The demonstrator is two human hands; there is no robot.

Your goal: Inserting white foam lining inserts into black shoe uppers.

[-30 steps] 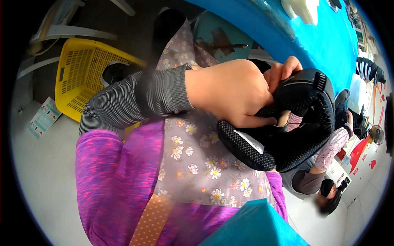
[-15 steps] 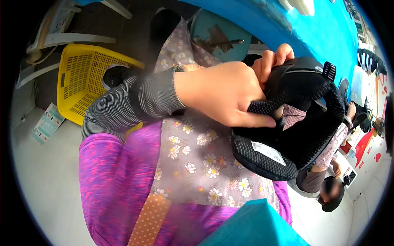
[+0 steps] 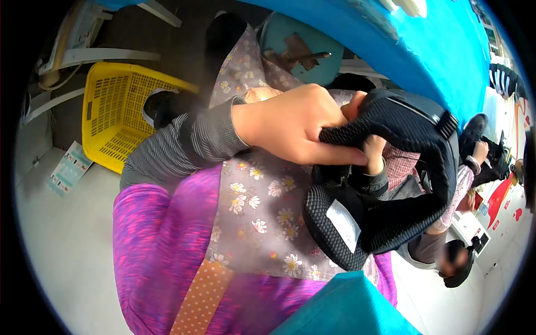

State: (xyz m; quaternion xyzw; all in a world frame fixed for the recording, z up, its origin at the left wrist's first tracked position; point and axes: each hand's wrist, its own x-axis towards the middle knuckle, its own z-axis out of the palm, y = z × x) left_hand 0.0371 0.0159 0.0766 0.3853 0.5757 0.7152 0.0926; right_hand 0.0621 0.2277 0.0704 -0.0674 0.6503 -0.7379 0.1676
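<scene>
A black padded mesh article [image 3: 385, 237] is held up over my lap. It bends round a wide opening, with a white label at its lower end and a ribbed black tab at its upper right; its exact kind I cannot make out. My left hand [image 3: 304, 125] pinches its left edge, the thumb lying flat along the near side. Through the opening, part of my right hand [image 3: 375, 151] shows with a dark cuff, closed on the same edge. The rest of that hand is hidden behind the article.
A blue-covered table [image 3: 446, 50] runs along the upper right. On the left floor stands a yellow basket [image 3: 103, 106], with a printed sheet [image 3: 70, 167] near it. A teal stool [image 3: 321, 42] bears brown scraps. A masked co-worker [image 3: 455, 265] sits at the right.
The black mesh article has tipped, its opening turned further toward me and its label end lowered. My right fingers have dropped from its top edge. My left hand has shifted slightly left.
</scene>
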